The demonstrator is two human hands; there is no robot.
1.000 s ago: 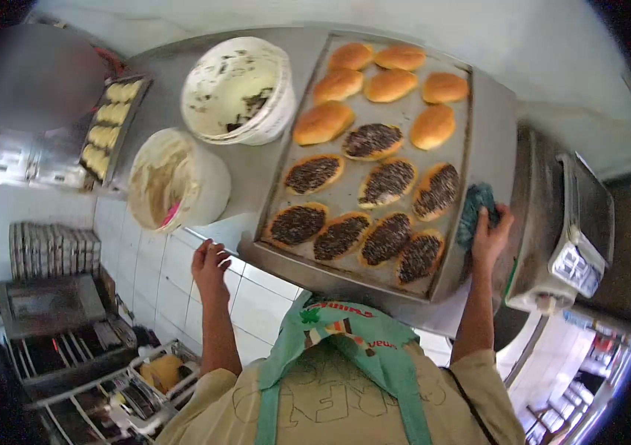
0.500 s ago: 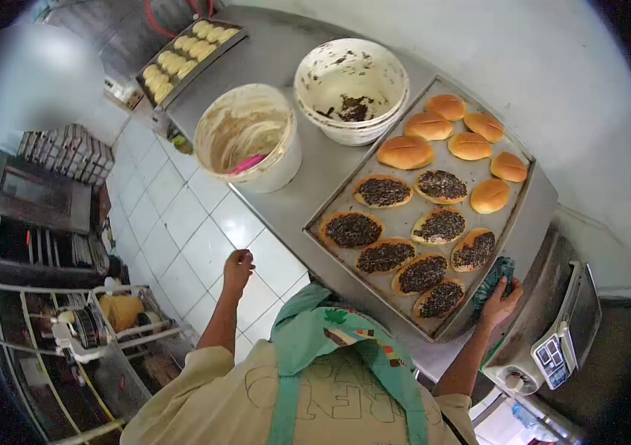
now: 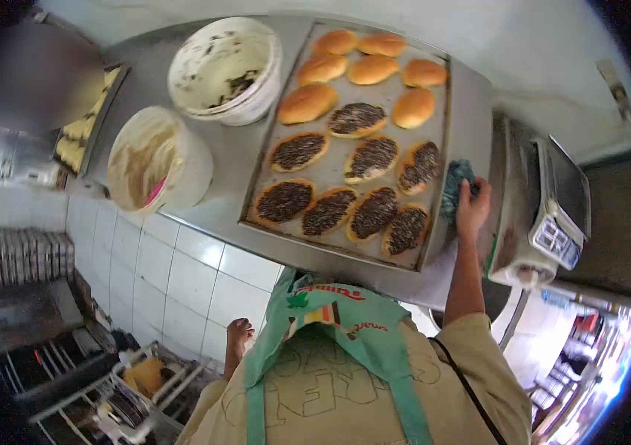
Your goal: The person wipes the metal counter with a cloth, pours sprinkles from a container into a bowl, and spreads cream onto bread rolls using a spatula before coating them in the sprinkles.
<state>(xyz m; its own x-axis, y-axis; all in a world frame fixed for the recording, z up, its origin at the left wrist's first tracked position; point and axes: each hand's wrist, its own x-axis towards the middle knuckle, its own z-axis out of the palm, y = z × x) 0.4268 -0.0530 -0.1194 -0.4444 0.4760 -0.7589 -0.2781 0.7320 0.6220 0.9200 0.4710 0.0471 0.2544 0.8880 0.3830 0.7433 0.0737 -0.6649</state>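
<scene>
My right hand (image 3: 473, 208) grips a crumpled dark green wad (image 3: 455, 189), cloth or plastic, on the metal table beside the tray's right edge. The large baking tray (image 3: 256, 199) holds several oval buns. Those nearer me, such as one bun with dark sprinkles (image 3: 372, 213), are covered on top; the farther ones, such as a plain golden bun (image 3: 308, 103), are bare. Low by my left side hangs my left hand (image 3: 238, 331), away from the table, its fingers loosely bent with nothing visible in them.
Two white buckets stand left of the tray: a chocolate-smeared bucket (image 3: 256, 100) and a bucket with a pink tool (image 3: 195, 174). A scale (image 3: 553, 230) stands at the right. Pale dough pieces (image 3: 78, 137) lie on a tray at far left. A rack (image 3: 137, 393) is at lower left.
My view has turned to the right, so the table and tray sit farther left. My right hand keeps the green wad beside the tray, now farther along its edge. My left hand hangs lower in view.
</scene>
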